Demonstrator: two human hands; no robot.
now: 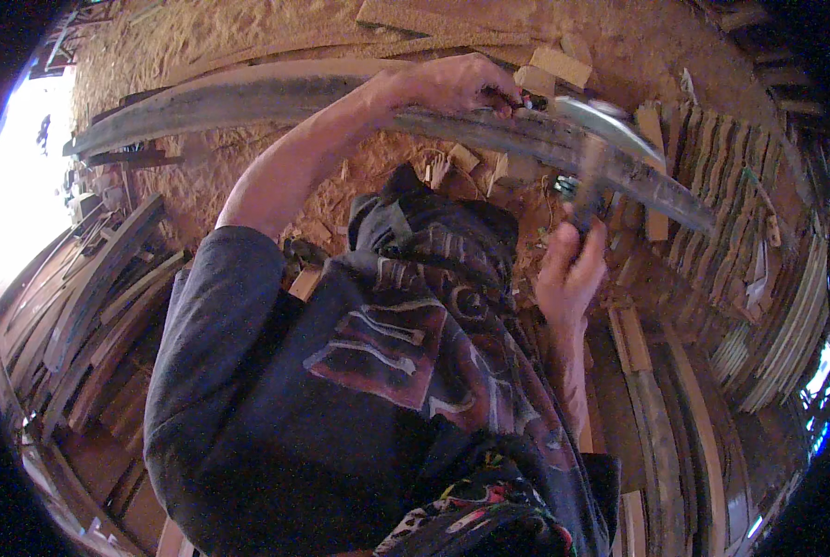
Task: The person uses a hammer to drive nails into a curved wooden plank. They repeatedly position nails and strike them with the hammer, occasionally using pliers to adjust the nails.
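Observation:
A long, weathered wooden beam (526, 137) runs across in front of me. My left hand (480, 84) is over its far edge, right of the middle, with the fingers closed. A small red and dark thing shows at the fingertips, too little of it to name. My right hand (571, 265), on the near side of the beam, is wrapped round the handle of a hammer (593, 172). The hammer's shiny metal head is smeared by motion above the beam, just right of my left hand.
Wood offcuts (559, 67) lie on the sawdust-covered ground beyond the beam. Wavy-edged slats (717, 186) are lined up at the right. Curved timbers (109, 269) are piled at the left, and long boards (652, 418) lie at the lower right.

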